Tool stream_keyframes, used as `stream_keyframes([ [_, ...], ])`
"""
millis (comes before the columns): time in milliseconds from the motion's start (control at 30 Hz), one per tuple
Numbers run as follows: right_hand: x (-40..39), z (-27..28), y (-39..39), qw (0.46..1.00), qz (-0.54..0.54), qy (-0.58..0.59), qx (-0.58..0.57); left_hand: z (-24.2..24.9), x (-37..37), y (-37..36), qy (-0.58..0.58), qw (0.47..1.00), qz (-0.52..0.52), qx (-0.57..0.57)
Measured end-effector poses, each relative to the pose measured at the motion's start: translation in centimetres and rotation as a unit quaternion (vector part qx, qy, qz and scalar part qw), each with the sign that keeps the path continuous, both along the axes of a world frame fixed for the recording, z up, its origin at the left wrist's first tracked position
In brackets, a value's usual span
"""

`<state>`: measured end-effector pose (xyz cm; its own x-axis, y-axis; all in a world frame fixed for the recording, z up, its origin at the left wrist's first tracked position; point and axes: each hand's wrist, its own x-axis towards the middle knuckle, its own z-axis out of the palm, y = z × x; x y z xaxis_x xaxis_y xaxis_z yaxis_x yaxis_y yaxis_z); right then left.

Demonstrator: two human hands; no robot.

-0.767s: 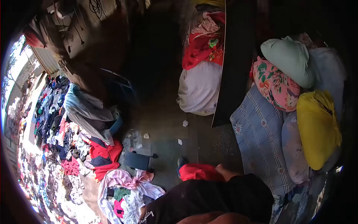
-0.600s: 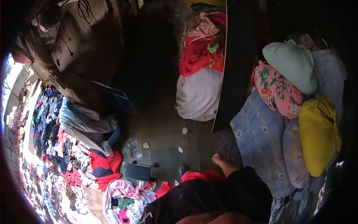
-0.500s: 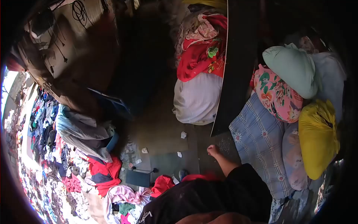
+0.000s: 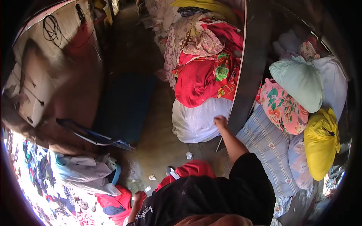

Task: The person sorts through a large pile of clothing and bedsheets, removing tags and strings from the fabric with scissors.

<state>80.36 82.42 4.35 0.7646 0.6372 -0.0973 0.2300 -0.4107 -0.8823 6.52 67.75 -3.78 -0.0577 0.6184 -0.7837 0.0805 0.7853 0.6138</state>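
Observation:
My right hand [image 4: 220, 122] is held forward at the end of a bent arm, its fingers curled closed with nothing visible in them. In the picture it overlaps the edge of a white cloth bundle [image 4: 200, 120]; whether it touches cannot be told. Low on the left, my left hand [image 4: 139, 197] shows small, its fingers curled in with no object visible. Nearest to it is a red garment [image 4: 120, 201] in the clothes pile. Above the white bundle lies a red bundle [image 4: 196, 83] with green flower print.
A dark upright panel [image 4: 250, 64] separates these bundles from a blue checked bundle [image 4: 264, 139], a pink floral one [image 4: 281, 105], a pale green one [image 4: 298, 79] and a yellow one [image 4: 320, 143]. Left are a blue-edged frame [image 4: 94, 137] and heaped clothes. Paper scraps [image 4: 189, 155] dot the floor.
The view has shifted forward, and the white and red bundles look larger and brighter. My right hand has risen from over the floor to the white bundle's edge. My left hand has come into view.

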Motion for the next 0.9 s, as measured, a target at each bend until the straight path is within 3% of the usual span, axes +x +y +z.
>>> stream_keyframes([
  [33,1.3,1.4,2.3,1.000,0.002,0.010,0.028,-3.3,-1.4,1.7,-0.005,1.000,0.010,0.025],
  [200,6.9,7.6,14.2,0.982,-0.016,0.065,0.177,-0.7,-0.1,9.5,0.044,0.998,0.051,0.019],
  [267,10.0,9.5,19.0,0.986,-0.012,0.034,0.161,0.1,1.2,11.1,0.056,0.997,0.054,0.010],
  [300,10.8,10.0,20.8,0.985,-0.031,-0.013,0.168,1.0,1.7,11.1,0.092,0.994,-0.037,0.051],
  [333,12.2,11.0,22.8,0.981,-0.051,-0.061,0.178,1.2,3.1,12.2,0.098,0.993,-0.057,0.037],
  [400,18.5,7.0,27.9,0.958,-0.070,-0.187,0.208,1.5,6.4,14.6,0.105,0.990,-0.094,0.007],
  [500,22.5,8.0,33.0,0.940,-0.104,-0.200,0.255,1.1,12.5,19.2,0.106,0.985,-0.132,-0.020],
  [667,20.8,20.4,38.3,0.974,-0.104,0.094,0.177,2.2,21.0,27.3,0.094,0.984,-0.151,-0.006],
  [700,20.6,21.6,39.8,0.967,-0.147,0.118,0.170,2.6,22.3,29.0,0.091,0.984,-0.151,0.002],
  [767,24.9,20.1,45.8,0.945,-0.127,0.209,0.217,3.6,24.9,31.9,0.086,0.984,-0.158,0.018],
  [833,29.1,19.8,53.2,0.889,-0.113,0.324,0.303,4.5,26.8,34.2,0.086,0.982,-0.167,0.029],
  [900,33.0,20.8,61.8,0.777,-0.109,0.461,0.416,5.3,28.5,36.3,0.088,0.979,-0.180,0.034],
])
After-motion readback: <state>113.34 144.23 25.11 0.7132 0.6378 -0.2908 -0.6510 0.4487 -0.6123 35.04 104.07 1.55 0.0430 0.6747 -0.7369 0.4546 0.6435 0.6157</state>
